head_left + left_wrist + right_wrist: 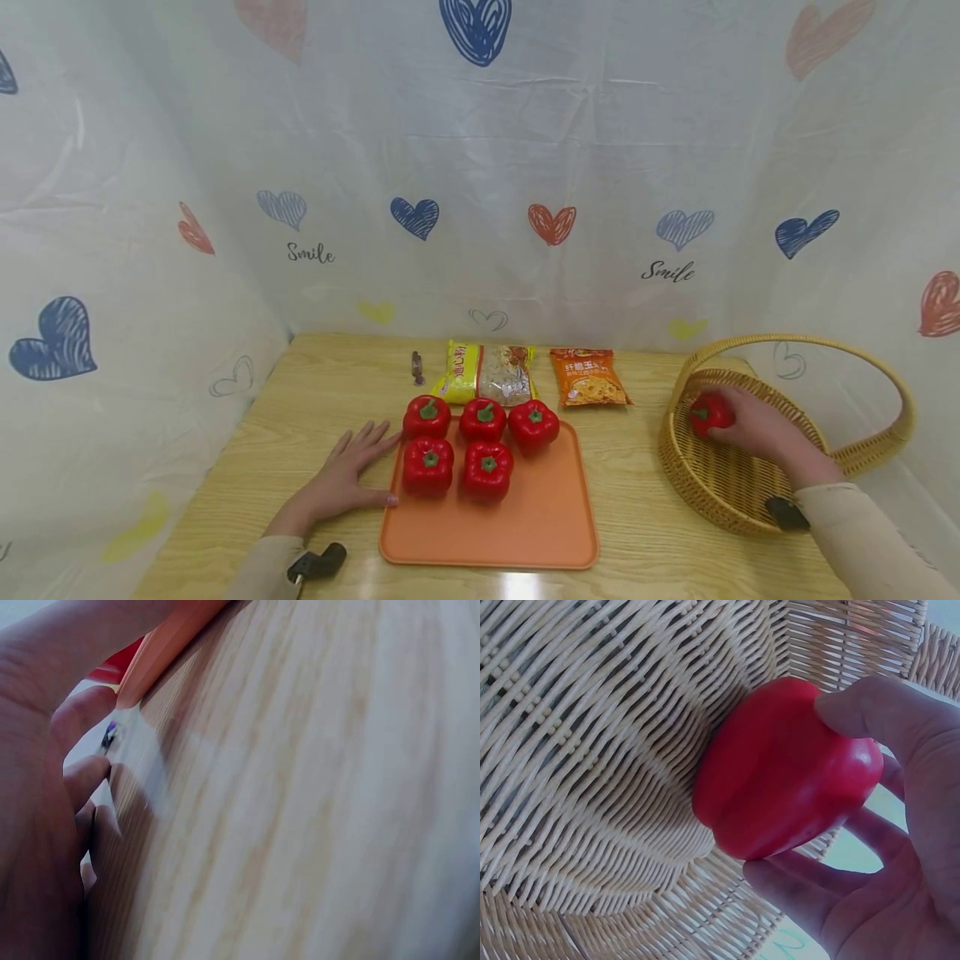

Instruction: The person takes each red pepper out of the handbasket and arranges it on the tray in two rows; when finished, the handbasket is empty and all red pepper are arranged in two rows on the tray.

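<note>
Gently, the right hand [757, 429], fingers curled round a red bell pepper [784, 769], should lower it onto the wicker basket's [720, 483] floor before loosening; the left hand [345, 479] lies flat on the counter [645, 533], steadying the orange tray [540, 517].

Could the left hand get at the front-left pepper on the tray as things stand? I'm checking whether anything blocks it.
Probably yes. The left hand rests flat on the table against the tray's left edge, and the front-left pepper sits just beside its fingers with nothing between them.
</note>
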